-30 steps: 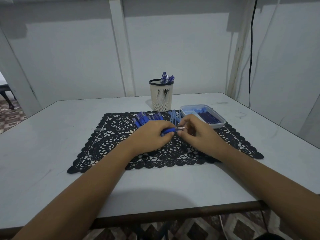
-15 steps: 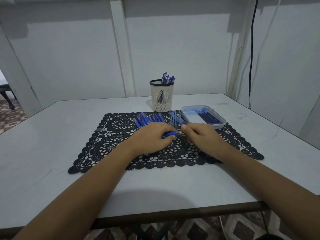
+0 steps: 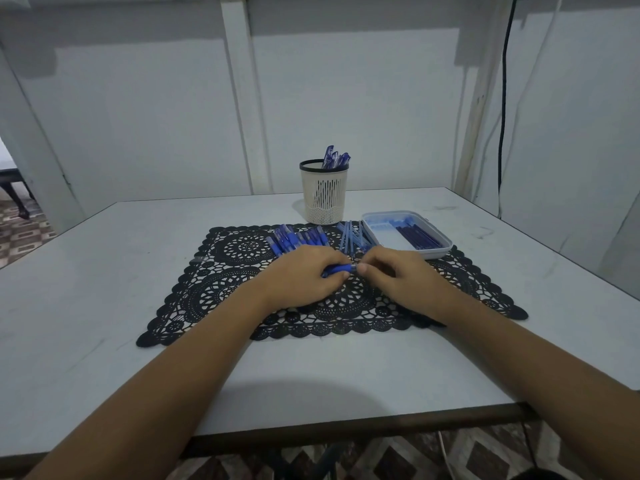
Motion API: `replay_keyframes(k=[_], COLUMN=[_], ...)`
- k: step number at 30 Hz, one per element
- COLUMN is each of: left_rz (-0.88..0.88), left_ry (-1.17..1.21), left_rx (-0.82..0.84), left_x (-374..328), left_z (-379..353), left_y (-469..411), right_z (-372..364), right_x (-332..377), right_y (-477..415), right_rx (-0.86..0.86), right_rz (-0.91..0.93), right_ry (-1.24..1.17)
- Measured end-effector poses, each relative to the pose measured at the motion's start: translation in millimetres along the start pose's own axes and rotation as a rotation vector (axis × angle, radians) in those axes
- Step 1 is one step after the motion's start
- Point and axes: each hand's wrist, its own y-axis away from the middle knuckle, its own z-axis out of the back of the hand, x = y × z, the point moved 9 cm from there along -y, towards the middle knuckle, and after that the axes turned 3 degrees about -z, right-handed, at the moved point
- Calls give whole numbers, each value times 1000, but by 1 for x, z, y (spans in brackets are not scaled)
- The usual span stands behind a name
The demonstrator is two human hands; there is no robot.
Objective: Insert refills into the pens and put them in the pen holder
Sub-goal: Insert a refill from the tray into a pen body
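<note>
My left hand point(image 3: 304, 277) grips a blue pen point(image 3: 337, 270) low over the black lace mat point(image 3: 221, 292). My right hand point(image 3: 394, 275) pinches the pen's tip end, its fingers curled; what they hold is hidden. Behind my hands lie a row of blue pens point(image 3: 298, 239) and a bunch of light blue barrels point(image 3: 353, 235). The cream pen holder point(image 3: 324, 192) stands at the back with a few blue pens point(image 3: 335, 157) in it.
A shallow white tray point(image 3: 438, 252) with dark refills point(image 3: 417, 235) sits on the mat's right far corner. The white table point(image 3: 104, 306) ends in a dark front edge. A wall stands close behind, with a black cable point(image 3: 504, 98) at the right.
The silver tip that stuck out of the pen between my hands has gone inside. My right hand has closed up against the pen's end. Both hands stayed in place.
</note>
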Motion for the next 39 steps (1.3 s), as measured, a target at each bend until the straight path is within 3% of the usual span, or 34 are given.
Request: replay_keyframes(k=[17, 24, 26, 29, 34, 39], left_rz=[-51, 41, 51, 53, 50, 47], left_ry=[-21, -83, -83, -77, -60, -56], left_rx=[-31, 11, 11, 6, 0, -7], left_x=[-6, 9, 11, 13, 14, 11], left_z=[5, 4, 5, 4, 4, 6], left_y=[1, 4, 3, 2, 2, 2], right_z=[4, 4, 4, 4, 11, 14], right_x=[2, -32, -32, -26, -13, -8], right_y=[-3, -2, -1, -3, -3, -2], right_rx=[-22, 66, 59, 42, -10, -52], right_rz=[81, -123, -126, -73, -25, -5], right_ry=[81, 677, 738, 639, 180, 137])
